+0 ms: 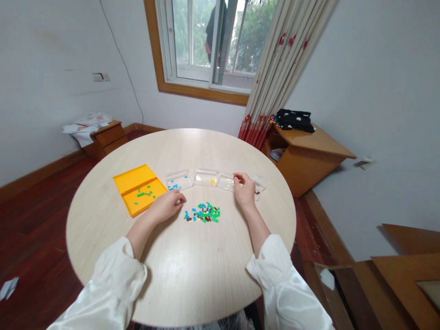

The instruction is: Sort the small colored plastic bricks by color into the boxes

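Observation:
My left hand (167, 205) rests low over the table, fingers curled together, between the yellow-orange case and the pile of small toy bricks (209, 211). Whatever its fingertips hold is too small to make out. Above the clear boxes on the right is my right hand (244, 190), its fingers pinched over the clear box with cream pieces (224, 182); what lies in the pinch cannot be seen. The pile mixes green, blue, brown and cream bricks. Blue bricks lie in the leftmost clear box (184, 183), yellow ones in the second clear box (201, 178). A fourth clear box (261, 185), with brown pieces, is partly hidden by my right hand.
The open yellow-orange case (137, 174) holds several green bricks at the left of the round table (192, 284). Behind the table are a window, a curtain (271, 78) and a wooden cabinet (309, 160) with folded cloth on top. Papers lie on a small cabinet (110, 133) at left.

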### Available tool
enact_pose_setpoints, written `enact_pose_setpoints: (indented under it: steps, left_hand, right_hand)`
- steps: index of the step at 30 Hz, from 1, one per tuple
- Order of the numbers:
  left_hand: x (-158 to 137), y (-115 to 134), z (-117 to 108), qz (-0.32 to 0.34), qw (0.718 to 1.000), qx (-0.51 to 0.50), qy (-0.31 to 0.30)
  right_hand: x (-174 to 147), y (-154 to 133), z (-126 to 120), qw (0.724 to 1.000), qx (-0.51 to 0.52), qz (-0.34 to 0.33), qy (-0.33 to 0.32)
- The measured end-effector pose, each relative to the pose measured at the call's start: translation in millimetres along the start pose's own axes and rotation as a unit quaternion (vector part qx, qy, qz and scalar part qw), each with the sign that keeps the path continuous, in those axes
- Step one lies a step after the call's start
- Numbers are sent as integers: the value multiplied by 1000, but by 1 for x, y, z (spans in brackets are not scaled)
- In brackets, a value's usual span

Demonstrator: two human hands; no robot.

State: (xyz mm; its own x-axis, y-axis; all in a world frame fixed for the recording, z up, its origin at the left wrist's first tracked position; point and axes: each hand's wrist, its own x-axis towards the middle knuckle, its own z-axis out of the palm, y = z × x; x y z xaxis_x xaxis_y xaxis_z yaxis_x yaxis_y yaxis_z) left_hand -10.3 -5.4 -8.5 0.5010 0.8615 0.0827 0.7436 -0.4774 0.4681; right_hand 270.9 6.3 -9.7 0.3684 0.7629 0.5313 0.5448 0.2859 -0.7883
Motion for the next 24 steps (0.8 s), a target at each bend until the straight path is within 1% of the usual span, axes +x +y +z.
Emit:
enact_pose_setpoints:
  steps: [4, 6, 9, 12, 14, 16, 19, 21, 24]
  left_hand:
    - [1, 4, 0, 0, 1000, 3, -6]
    - [2, 8, -1, -3, 1000, -9, 0]
    - [2, 14, -1, -22, 998, -58, 26]
    - [4, 20, 1, -50, 990, -121, 59]
    - [6, 24, 2, -60, 982, -165, 67]
    - [7, 26, 3, -69, 973, -212, 63]
    - [9, 29, 5, -82, 954, -283, 60]
    - [10, 31, 6, -88, 939, -327, 58]
    - [10, 32, 7, -87, 923, -372, 52]
  right_hand:
    - [-3, -3, 2, 1000, -10, -5, -22]
    - [-5, -5, 4, 1000, -9, -6, -29]
    - [-10, -12, 9, 999, -2, -18, -50]
    - [-20, -22, 15, 993, 11, -49, -103]
    - [-29, -31, 20, 986, 26, -76, -148]
    - [-37, -40, 24, 975, 44, -105, -190]
    - [-47, -51, 29, 956, 69, -135, -251]
    - [-50, -54, 31, 946, 78, -145, -279]
    - [-52, -56, 32, 938, 86, -154, -299]
